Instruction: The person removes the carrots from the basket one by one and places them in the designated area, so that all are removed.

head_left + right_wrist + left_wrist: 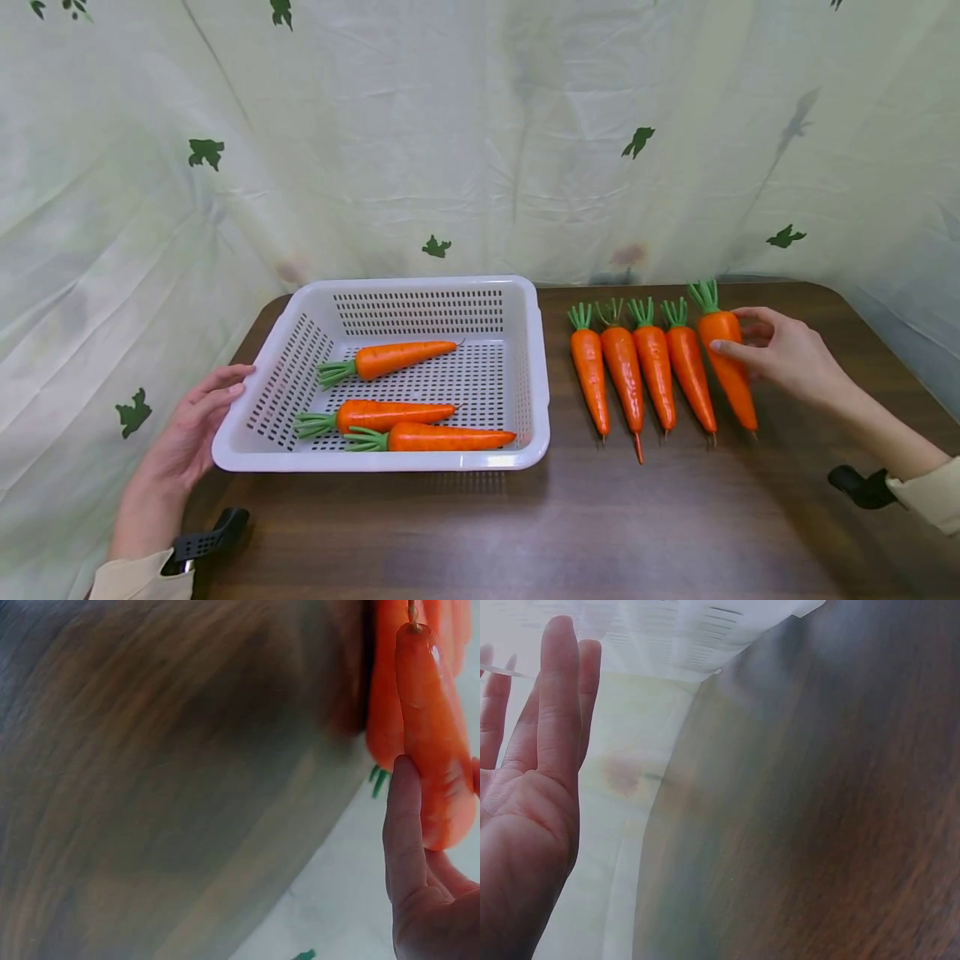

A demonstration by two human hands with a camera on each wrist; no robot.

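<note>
At the right end of a row of carrots [653, 375], my right hand [798, 354] pinches a carrot [727, 354], its thumb across the orange body and the fingers along the far side. In the right wrist view that carrot [435, 727] lies between the fingers, beside its neighbour. My left hand [191, 429] is at the left side of a white plastic basket [538, 375], fingertips right at the rim. Seen from the left wrist, its fingers [559, 697] are straight against the basket's outer wall. Inside the basket lie three carrots [405, 358] with green stalks pointing left.
The brown wooden table [600, 533] has rounded far corners. A pale curtain [465, 150] with green leaf patterns hangs right behind the table and along both sides. Black wrist mounts [213, 537] are worn on both arms.
</note>
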